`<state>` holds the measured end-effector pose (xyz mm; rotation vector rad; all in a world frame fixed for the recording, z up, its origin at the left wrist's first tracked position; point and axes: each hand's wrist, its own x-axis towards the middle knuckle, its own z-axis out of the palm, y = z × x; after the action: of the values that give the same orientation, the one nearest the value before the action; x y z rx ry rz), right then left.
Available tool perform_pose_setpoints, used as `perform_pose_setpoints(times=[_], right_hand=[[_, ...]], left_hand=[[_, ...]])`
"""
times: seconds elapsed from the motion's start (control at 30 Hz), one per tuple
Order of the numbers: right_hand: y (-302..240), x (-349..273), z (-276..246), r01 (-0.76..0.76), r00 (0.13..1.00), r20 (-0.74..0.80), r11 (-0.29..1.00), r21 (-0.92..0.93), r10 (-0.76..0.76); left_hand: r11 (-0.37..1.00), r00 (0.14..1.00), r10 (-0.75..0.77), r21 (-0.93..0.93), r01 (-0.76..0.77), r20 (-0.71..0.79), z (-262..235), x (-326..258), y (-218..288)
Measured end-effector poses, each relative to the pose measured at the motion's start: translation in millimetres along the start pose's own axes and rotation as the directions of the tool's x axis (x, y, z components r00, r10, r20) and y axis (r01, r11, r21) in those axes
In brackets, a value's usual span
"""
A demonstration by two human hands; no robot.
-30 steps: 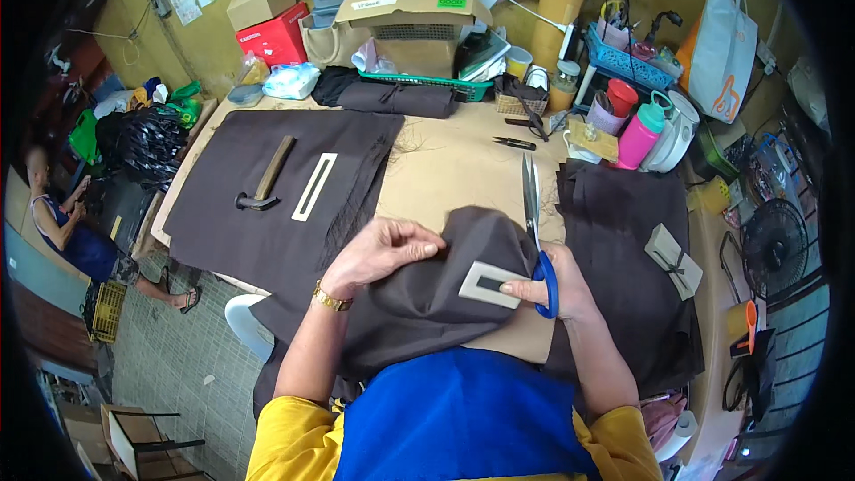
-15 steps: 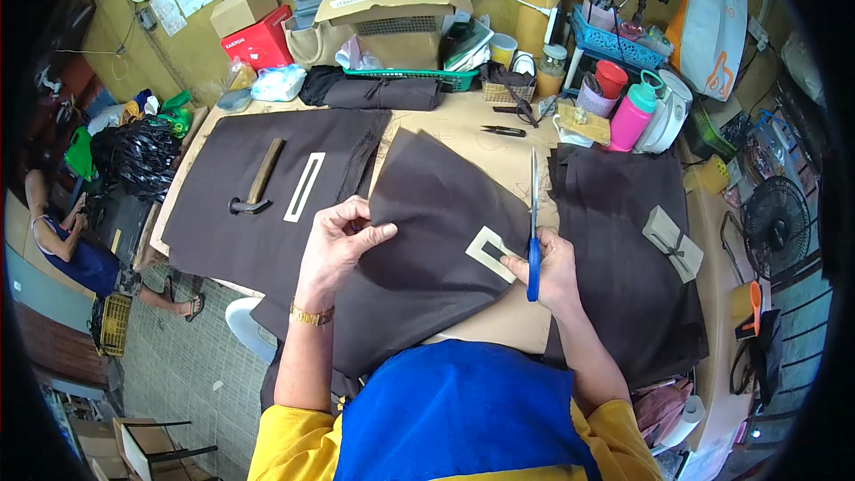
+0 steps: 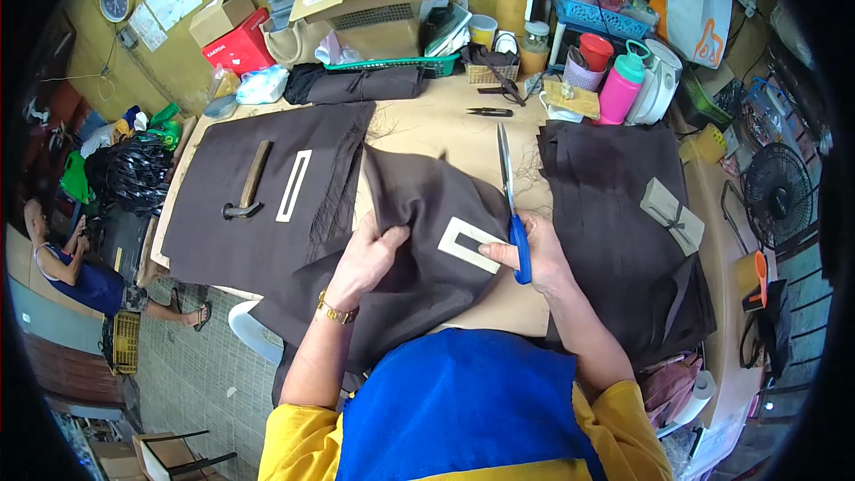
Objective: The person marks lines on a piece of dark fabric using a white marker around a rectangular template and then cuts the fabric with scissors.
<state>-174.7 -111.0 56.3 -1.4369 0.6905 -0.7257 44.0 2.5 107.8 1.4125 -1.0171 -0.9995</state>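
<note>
My left hand is closed on a dark brown cloth, which bunches into folds between my hands. A cream rectangular patch with a narrow slot lies on the cloth's right part. In my right hand are blue-handled scissors, their blades pointing away from me and looking closed. My right thumb presses on the patch's right end; the fingers beneath are hidden. Left of my hands, a hammer and a second slotted cream strip rest on a flat stack of dark cloth.
Another dark cloth stack lies to the right, bearing a tied cream bundle. Small black snips sit beyond my hands. Boxes, a pink bottle and baskets line the back; a fan stands far right. Another person is at the left.
My left hand has moved right, closer to my right hand. The cloth, spread taut before, now bunches and its raised far corner has sunk. The patch has tilted; the whole view has shifted slightly.
</note>
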Motion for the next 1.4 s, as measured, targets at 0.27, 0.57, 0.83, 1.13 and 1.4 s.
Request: perform_pose_setpoints(times=[0.27,0.57,0.83,1.13,1.4], right_hand=[[-9.2,0.7,1.6,-0.010,1.000,0.019,0.988,-0.154,0.013],[-42.0,-40.1,4.5,0.202,0.965,-0.152,0.974,-0.098,-0.215],[2.2,-2.1,9.5,0.039,0.985,0.142,0.934,0.355,-0.095],[11.6,18.9,2.3,-0.207,0.977,0.041,0.978,-0.011,0.207],[-37.2,-29.5,-4.8,-0.044,0.991,0.133,0.963,0.265,0.008]], left_hand=[[1.000,0.997,0.011,0.004,-0.012,0.075,9.9,-4.7,2.0],[0.964,0.983,-0.129,-0.250,0.094,-0.128,-0.7,-10.2,-1.9],[0.525,0.910,-0.184,-0.746,0.410,0.371,-4.8,-24.9,-19.7],[0.780,0.953,-0.302,-0.580,0.234,-0.022,-19.8,-39.2,7.8],[0.906,0.936,-0.224,-0.411,0.098,-0.271,-17.4,-43.4,6.4]])
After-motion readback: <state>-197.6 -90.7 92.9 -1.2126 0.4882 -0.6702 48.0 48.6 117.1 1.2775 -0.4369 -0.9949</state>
